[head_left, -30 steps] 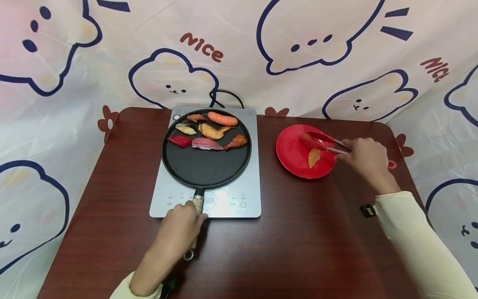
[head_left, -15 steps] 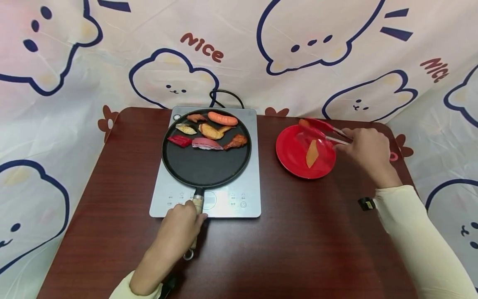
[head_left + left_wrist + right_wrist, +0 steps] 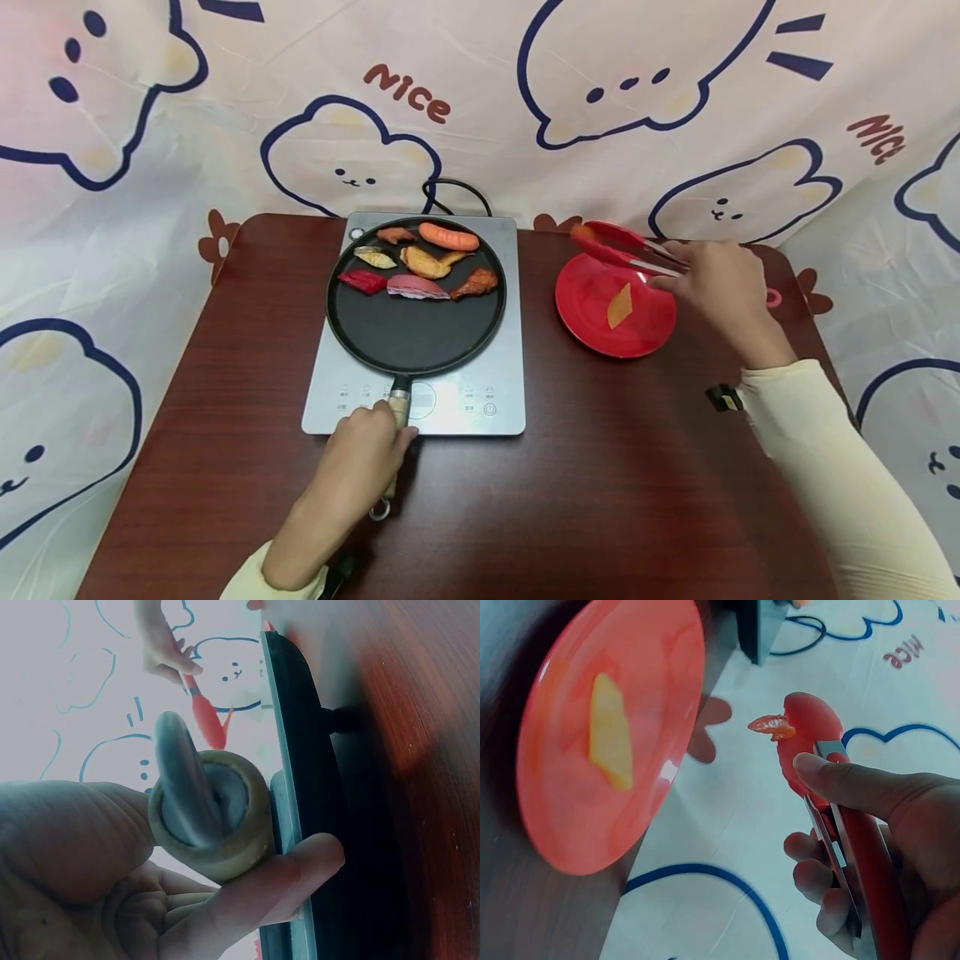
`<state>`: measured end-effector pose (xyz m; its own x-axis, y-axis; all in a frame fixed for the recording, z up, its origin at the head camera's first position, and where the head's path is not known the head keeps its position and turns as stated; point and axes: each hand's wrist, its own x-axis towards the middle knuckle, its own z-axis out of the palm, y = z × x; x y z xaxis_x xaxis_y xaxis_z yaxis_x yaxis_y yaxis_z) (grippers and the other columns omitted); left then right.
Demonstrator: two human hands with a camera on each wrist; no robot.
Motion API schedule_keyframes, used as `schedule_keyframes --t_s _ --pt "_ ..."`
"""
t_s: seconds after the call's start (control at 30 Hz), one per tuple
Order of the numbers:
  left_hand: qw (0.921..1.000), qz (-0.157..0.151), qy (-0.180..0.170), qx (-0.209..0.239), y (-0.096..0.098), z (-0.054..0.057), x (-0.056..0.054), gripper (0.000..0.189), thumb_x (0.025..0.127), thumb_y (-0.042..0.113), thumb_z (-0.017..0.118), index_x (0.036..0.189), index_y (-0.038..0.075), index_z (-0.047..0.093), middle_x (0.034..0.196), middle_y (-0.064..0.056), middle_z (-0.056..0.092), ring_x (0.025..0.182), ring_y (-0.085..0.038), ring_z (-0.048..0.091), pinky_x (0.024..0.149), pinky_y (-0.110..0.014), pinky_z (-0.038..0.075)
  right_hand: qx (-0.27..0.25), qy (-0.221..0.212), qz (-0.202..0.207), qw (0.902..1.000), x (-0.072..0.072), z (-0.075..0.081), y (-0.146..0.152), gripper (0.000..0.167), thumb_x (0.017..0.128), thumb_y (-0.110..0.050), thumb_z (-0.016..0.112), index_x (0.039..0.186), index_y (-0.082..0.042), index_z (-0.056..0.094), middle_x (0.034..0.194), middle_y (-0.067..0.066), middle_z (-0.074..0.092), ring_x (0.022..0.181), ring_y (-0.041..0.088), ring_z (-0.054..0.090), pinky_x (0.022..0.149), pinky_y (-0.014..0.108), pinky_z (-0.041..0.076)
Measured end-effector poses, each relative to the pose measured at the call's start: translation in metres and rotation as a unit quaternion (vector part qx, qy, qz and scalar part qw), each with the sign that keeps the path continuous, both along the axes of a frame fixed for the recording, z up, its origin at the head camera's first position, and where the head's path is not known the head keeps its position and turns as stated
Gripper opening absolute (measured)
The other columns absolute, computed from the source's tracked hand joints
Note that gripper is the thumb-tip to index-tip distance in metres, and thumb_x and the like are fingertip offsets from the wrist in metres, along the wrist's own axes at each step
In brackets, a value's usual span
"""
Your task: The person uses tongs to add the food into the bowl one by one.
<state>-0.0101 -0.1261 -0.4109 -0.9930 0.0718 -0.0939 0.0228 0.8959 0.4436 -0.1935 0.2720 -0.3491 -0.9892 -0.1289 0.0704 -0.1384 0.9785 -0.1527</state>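
Note:
My left hand (image 3: pixel 360 454) grips the wooden handle (image 3: pixel 400 406) of a black frying pan (image 3: pixel 408 337). In the left wrist view, fingers and thumb wrap the handle (image 3: pixel 251 851) near its metal hanging ring (image 3: pixel 184 784). My right hand (image 3: pixel 720 287) holds red-tipped tongs (image 3: pixel 609 252) above the far side of a red plate (image 3: pixel 656 329). Between the tong tips is a small orange-brown food piece (image 3: pixel 767 727), its end sticking out. On the plate lies one flat yellow-orange piece (image 3: pixel 620 307).
The pan stands on a silver induction cooktop (image 3: pixel 498 375) with a black cord (image 3: pixel 465 185) behind. In its far half lie a sausage (image 3: pixel 447 237), a drumstick (image 3: pixel 474 283), a pink-and-white slice (image 3: pixel 417 287) and several other food pieces. A patterned curtain (image 3: pixel 480 167) borders the brown table (image 3: pixel 525 517).
My right hand has lifted the tongs with the small food piece off the plate, up and leftward. The yellow-orange piece now lies fully in view. My left hand stays on the handle.

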Motion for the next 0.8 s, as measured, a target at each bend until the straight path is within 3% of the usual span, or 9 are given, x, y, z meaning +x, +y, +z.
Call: schedule_keyframes --t_s 0.2,0.47,0.8 --pt "0.9999 0.004 -0.009 0.005 0.000 0.001 0.000 0.028 0.088 0.015 0.080 0.080 -0.005 0.061 0.065 -0.018 0.062 0.056 -0.029 0.063 0.051 -0.042 0.052 0.023 -0.003 0.031 0.9992 0.002 0.007 -0.021 0.070 0.078 -0.032 0.089 0.138 -0.007 0.062 0.095 0.023 0.075 0.071 0.033 0.059 0.059 0.042 0.049" --pt "1.0000 0.004 -0.007 0.003 -0.001 0.002 -0.001 0.028 0.087 0.014 0.080 0.079 -0.005 0.061 0.064 -0.017 0.062 0.055 -0.029 0.063 0.051 -0.042 0.052 0.001 0.005 0.086 0.9962 0.011 0.014 -0.054 0.063 0.078 -0.033 0.089 0.135 -0.012 0.068 0.078 0.010 0.072 0.067 0.026 0.057 0.055 0.037 0.042" --pt "1.0000 0.001 -0.005 -0.002 0.000 0.001 0.000 0.029 0.088 0.015 0.080 0.081 -0.007 0.062 0.066 -0.020 0.064 0.056 -0.033 0.066 0.050 -0.042 0.052 0.000 -0.016 0.144 0.9894 0.018 0.017 -0.108 0.063 0.079 -0.037 0.089 0.134 -0.014 0.069 0.094 0.009 0.078 0.073 0.024 0.065 0.064 0.038 0.052"
